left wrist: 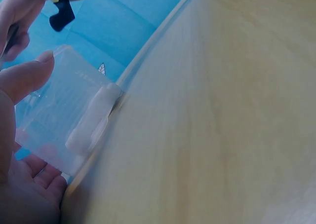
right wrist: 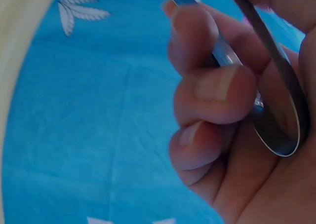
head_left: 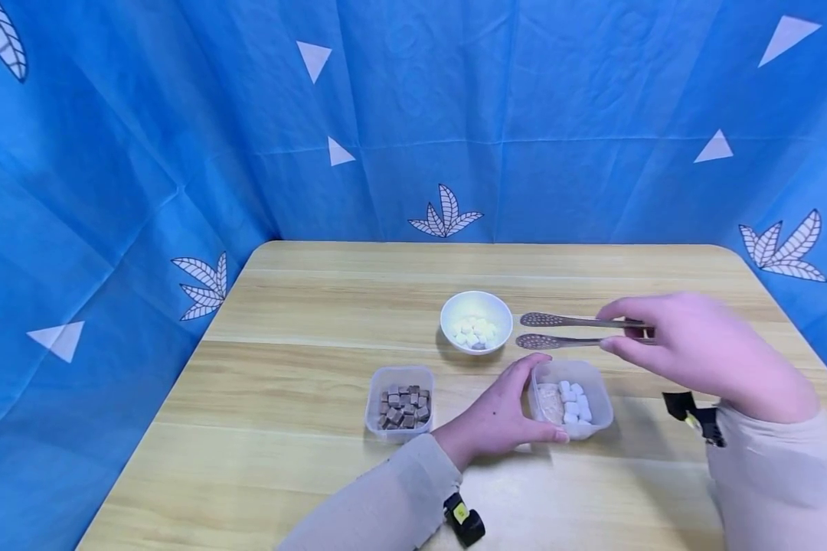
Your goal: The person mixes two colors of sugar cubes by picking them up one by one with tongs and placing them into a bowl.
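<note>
In the head view, my left hand (head_left: 498, 417) grips a clear plastic tub (head_left: 598, 417), fingers at its far side and thumb at the near side. White marshmallow-like pieces (head_left: 573, 401) fill the tub's right part. The left wrist view shows the tub (left wrist: 64, 100) from the side, a few white pieces at its bottom. My right hand (head_left: 706, 352) holds metal tongs (head_left: 550, 320) by their bent end, above and right of the tub. Their perforated tips are spread, pointing left towards a white bowl (head_left: 478, 303). Around the tongs' handle (right wrist: 291, 100), the right fingers are curled.
Small whitish pieces (head_left: 474, 330) lie in the bowl. Left of my left hand stands a second clear tub (head_left: 379, 383) with brown cubes (head_left: 403, 407). Everything rests on a wooden table (head_left: 282, 398), with a blue patterned cloth (head_left: 413, 99) hanging behind and beside it.
</note>
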`<state>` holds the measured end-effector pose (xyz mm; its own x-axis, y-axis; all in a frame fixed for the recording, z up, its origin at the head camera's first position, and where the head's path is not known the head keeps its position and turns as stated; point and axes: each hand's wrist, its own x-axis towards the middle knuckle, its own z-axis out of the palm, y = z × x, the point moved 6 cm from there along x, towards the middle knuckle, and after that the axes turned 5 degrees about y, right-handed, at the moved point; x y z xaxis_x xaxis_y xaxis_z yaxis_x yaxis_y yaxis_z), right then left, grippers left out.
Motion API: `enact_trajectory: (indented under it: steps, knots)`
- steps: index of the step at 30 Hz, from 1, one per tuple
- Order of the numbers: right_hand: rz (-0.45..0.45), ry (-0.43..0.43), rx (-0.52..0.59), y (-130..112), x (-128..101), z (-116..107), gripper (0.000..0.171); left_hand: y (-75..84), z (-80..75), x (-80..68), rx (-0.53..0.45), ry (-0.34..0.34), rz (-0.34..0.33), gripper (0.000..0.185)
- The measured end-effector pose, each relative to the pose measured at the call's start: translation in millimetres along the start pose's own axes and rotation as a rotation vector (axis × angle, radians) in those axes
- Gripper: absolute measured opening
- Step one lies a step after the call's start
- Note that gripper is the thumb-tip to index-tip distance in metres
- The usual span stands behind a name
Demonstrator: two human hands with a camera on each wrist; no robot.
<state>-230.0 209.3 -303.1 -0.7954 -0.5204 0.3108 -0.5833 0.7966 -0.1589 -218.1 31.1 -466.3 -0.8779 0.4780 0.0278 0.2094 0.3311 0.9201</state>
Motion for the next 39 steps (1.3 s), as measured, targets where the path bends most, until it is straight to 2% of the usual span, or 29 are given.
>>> enact_trajectory:
  steps: [2, 9, 15, 18, 20, 26, 32, 35, 39]
  knots:
    - [0.024, -0.019, -0.024, 2.1, -6.9, -6.4, 0.019, 0.1, -0.5, -0.2, 0.005, 0.002, -0.006, 0.101]
    - [0.113, -0.139, -0.085, 5.9, -22.2, -12.0, 0.019, -1.0, -1.2, -1.5, -0.008, 0.010, -0.044, 0.112]
    - [0.131, -0.224, -0.130, -1.1, -26.1, -10.7, 0.013, 1.0, 3.5, -1.5, -0.070, -0.004, -0.013, 0.106]
    - [0.132, -0.258, -0.155, -9.7, -23.8, -11.5, 0.009, 0.4, 3.0, -2.1, -0.060, 0.005, -0.016, 0.104]
    - [0.118, -0.285, -0.185, -17.8, -21.3, -10.9, 0.012, -0.3, 1.9, -2.5, -0.044, 0.011, -0.021, 0.103]
    - [0.115, -0.283, -0.308, -43.1, -6.3, -1.1, 0.037, -3.0, -0.1, -2.0, -0.027, 0.013, -0.023, 0.103]
    - [0.025, -0.208, -0.442, -62.9, 6.6, 14.0, 0.038, -2.7, 0.5, 0.4, -0.033, 0.031, -0.010, 0.102]
    - [0.017, -0.198, -0.436, -61.9, 4.7, 15.7, 0.039, -2.2, 1.9, 0.4, -0.048, 0.027, -0.013, 0.101]
    - [0.032, -0.236, -0.361, -55.8, -1.0, 15.3, 0.041, -1.2, 2.6, 0.1, -0.054, 0.016, -0.007, 0.102]
